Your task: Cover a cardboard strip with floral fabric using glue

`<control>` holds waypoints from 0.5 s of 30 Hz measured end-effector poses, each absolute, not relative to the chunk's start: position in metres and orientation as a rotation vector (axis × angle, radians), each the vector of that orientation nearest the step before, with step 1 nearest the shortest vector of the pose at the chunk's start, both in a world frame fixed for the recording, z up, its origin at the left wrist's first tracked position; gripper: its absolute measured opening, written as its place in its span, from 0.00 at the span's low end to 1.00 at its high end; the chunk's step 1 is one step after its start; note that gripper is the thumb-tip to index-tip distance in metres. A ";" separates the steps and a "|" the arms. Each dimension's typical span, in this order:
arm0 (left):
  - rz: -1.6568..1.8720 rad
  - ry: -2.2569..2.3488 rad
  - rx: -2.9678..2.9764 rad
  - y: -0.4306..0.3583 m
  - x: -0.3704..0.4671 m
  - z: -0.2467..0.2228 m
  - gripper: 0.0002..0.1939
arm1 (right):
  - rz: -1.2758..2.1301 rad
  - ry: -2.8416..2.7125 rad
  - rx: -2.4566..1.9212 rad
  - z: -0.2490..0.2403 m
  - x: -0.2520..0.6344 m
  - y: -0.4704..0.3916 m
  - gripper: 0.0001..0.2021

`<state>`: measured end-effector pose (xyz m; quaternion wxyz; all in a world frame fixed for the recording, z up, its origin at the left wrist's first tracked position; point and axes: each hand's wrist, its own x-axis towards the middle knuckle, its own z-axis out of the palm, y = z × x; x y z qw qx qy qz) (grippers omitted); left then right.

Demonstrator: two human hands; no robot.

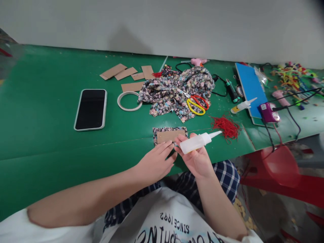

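A white glue bottle (194, 143) with a long pointed nozzle lies across the fingers of my right hand (199, 162), its tip pointing right. My left hand (157, 162) has its fingers stretched out flat at the near edge of a small cardboard piece (167, 136). That cardboard rests on a strip of floral fabric (170, 129), which shows along its far side and both ends. My left fingers cover part of the near edge. The fingers of my right hand are close to the right end of the cardboard.
Behind lies crumpled floral fabric (174, 87) with red-and-yellow scissors (196, 104) on it. A tape roll (129, 101), cardboard pieces (113, 71) and a phone (90, 109) are left. Red thread (226, 127), another glue bottle (243, 106) and a blue board (251, 89) are right.
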<state>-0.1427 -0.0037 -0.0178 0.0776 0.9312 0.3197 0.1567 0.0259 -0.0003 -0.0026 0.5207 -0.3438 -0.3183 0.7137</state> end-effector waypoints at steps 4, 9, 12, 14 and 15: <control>0.544 0.928 2.824 -0.004 -0.143 -0.019 0.16 | 1.734 -0.754 -0.833 0.005 0.025 -0.002 0.19; 0.814 0.879 2.795 -0.006 -0.146 -0.013 0.10 | 1.617 -0.930 -0.911 0.007 0.027 0.001 0.17; 1.010 0.854 2.664 -0.007 -0.148 -0.006 0.06 | 1.421 -1.165 -1.140 0.001 0.031 0.003 0.17; 1.120 0.900 2.524 -0.007 -0.151 -0.001 0.04 | 1.324 -1.301 -1.259 -0.003 0.033 0.003 0.18; 1.162 0.950 2.446 -0.006 -0.152 0.000 0.04 | 1.290 -1.360 -1.288 -0.004 0.034 0.002 0.19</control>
